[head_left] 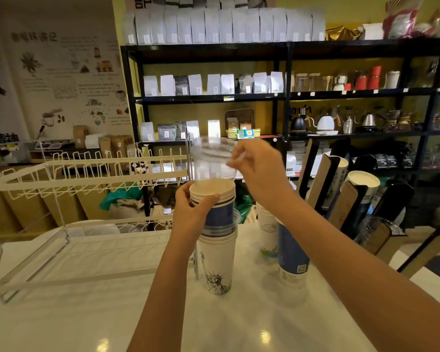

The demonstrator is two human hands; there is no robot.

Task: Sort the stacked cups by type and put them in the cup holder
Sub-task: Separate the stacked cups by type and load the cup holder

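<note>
A mixed stack of cups [217, 252] stands on the white counter: white paper cups with a statue print at the bottom, clear plastic rims in the middle, blue paper cups [220, 212] on top. My left hand [192, 214] grips the blue cups near their rims. My right hand [258, 168] holds a clear plastic cup [212, 161] by its rim, just above the stack's open top. Behind my right arm stand a blue cup stack [291, 255] and a white printed one [267, 232]. The slanted cup holder [346, 199] at the right has paper cups in its slots.
A white wire dish rack [87, 174] with a clear tray occupies the counter's left side, close to the stack. Black shelving with coffee bags and kettles [324, 124] fills the background. The white counter [87, 321] extends toward me.
</note>
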